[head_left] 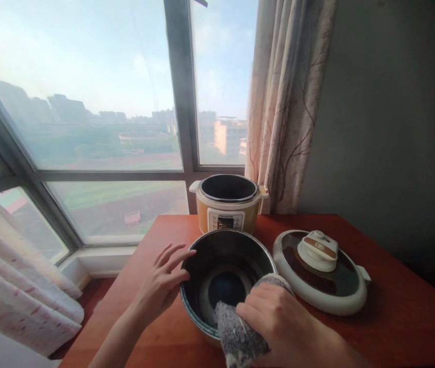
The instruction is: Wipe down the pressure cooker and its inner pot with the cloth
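A dark inner pot with a speckled rim stands at the front of the table, its mouth facing up. My left hand is at the pot's left rim with its fingers spread; the fingertips reach the rim. In my right hand a grey cloth is bunched, held over the near right rim. Part of the cloth hangs into the pot's mouth, and the fingers hide some of it. Behind the pot sits an electric pressure cooker body, cream and yellow, with its lid off and a control panel in front.
To the right lies the cooker's round lid with a cream rim, glassy middle and raised handle. Everything stands on a reddish-brown table. Windows rise behind it, with a curtain at the right and another curtain at the left.
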`<state>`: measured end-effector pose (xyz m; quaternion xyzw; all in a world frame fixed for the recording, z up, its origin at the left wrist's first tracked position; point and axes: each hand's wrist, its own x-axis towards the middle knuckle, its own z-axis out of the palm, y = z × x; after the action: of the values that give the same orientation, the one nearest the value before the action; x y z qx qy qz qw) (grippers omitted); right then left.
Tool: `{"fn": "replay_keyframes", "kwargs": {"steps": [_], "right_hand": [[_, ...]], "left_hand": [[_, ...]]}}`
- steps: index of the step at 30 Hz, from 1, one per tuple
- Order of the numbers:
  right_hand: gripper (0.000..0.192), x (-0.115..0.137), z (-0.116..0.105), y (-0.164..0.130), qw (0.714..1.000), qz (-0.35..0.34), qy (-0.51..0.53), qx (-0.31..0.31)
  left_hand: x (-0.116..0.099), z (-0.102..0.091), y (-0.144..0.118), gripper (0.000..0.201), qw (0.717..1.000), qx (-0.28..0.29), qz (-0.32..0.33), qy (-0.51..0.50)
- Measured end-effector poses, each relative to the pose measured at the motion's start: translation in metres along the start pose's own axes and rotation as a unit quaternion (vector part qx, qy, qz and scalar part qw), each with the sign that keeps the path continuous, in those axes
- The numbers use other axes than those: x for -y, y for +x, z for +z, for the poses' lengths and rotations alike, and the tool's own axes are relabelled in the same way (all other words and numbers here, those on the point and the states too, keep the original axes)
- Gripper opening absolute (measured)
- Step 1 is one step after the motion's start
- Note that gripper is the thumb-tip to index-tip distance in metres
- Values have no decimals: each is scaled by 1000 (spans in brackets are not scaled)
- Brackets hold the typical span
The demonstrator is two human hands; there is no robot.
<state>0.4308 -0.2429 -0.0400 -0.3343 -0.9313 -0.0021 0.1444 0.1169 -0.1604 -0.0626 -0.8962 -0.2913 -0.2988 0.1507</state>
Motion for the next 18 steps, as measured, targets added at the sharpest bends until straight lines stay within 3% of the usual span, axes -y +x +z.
{"fn": "replay_keyframes", "kwargs": {"steps": [5,9,14,18], "right_hand": [[49,1,7,0,1000,6,-8,-29],[50,4,9,2,999,14,-20,-42],[46,7,11,3,998,25,-21,-59],[50,6,16,3,997,19,-33,-74]], "left_hand": [[-22,-7,0,36,1000,4,-3,25],[-65,-17,-3,40,1000,-10,5,19],[-118,-3,2,31,998,-52,-19,-1],[-125,3,7,22,996,-64,-56,1]]}}
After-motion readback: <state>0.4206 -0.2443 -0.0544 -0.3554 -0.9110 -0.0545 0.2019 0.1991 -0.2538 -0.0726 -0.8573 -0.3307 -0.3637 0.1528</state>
